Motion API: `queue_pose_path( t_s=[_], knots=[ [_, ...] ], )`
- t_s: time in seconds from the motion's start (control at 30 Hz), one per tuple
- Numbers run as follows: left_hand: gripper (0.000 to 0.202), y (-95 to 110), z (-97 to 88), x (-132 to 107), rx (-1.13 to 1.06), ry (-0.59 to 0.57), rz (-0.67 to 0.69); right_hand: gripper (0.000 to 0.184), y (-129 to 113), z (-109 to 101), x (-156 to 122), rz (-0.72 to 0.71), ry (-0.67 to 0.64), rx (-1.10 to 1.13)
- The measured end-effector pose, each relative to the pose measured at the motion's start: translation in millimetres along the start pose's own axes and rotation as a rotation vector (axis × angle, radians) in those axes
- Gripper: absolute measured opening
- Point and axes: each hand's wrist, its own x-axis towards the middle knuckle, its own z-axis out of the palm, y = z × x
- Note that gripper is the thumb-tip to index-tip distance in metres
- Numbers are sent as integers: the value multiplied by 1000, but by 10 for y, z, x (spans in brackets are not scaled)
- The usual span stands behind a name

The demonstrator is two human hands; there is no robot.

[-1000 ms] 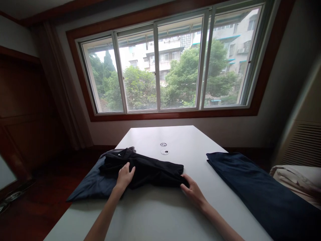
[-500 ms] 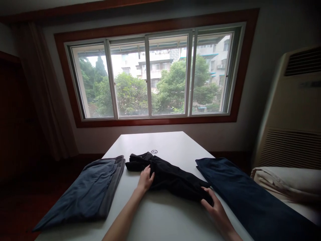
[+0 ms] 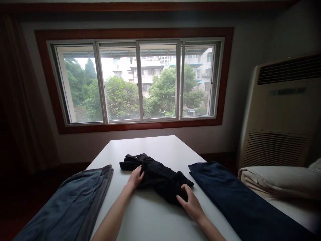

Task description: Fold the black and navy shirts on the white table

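Note:
A crumpled black garment [image 3: 155, 177] lies in the middle of the white table [image 3: 147, 147]. My left hand [image 3: 135, 177] rests flat on its left part, with the fingers pointing away from me. My right hand [image 3: 189, 201] sits at the near right end of the cloth, fingers curled over it and thumb at its edge. A folded blue-grey garment [image 3: 67, 207] lies at the table's left side. To the right lies a folded navy garment [image 3: 240, 197]. Neither hand touches these two.
Beyond the table's far edge is a wide window [image 3: 135, 82] looking onto trees and buildings. A beige floor-standing air conditioner [image 3: 278, 110] stands at the right, with pale bedding [image 3: 278, 180] in front of it. Dark floor lies to the left.
My right hand has moved left, and the black garment's right end is now shorter and more bunched. My left hand has shifted slightly left. The view has turned and levelled.

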Motion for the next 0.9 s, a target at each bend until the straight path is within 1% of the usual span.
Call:
queue_pose_path(
  t_s=[0.07, 0.13, 0.27, 0.37, 0.43, 0.53, 0.67, 0.77, 0.83, 0.9],
  knots=[
    [41, -84, -6, 70, 3, -8, 9, 28, -1, 83, 103, -17, 2, 5],
    [41, -169, -6, 140, 9, -14, 10, 30, 11, 167, 209, -18, -7, 34],
    [45, -337, 7, 286, 25, -26, 1, 45, 95, 334, 455, -19, -22, 123],
    [45, -457, 23, 407, 34, -35, 3, 53, 193, 457, 678, -17, 4, 182],
    [44, -531, 38, 491, 38, -36, 9, 56, 266, 532, 843, 14, 30, 213],
    [44, -634, 65, 617, 46, -35, 16, 62, 380, 626, 1102, 97, 69, 259],
    [43, -756, 101, 771, 53, -37, 23, 73, 493, 709, 1416, 156, 160, 308],
    [43, -838, 121, 867, 52, -48, 32, 78, 512, 737, 1595, 201, 228, 290],
    [43, -881, 125, 914, 52, -63, 46, 77, 504, 744, 1685, 229, 233, 246],
    [42, -908, 119, 947, 53, -83, 71, 75, 501, 751, 1750, 250, 205, 198]
  ],
)
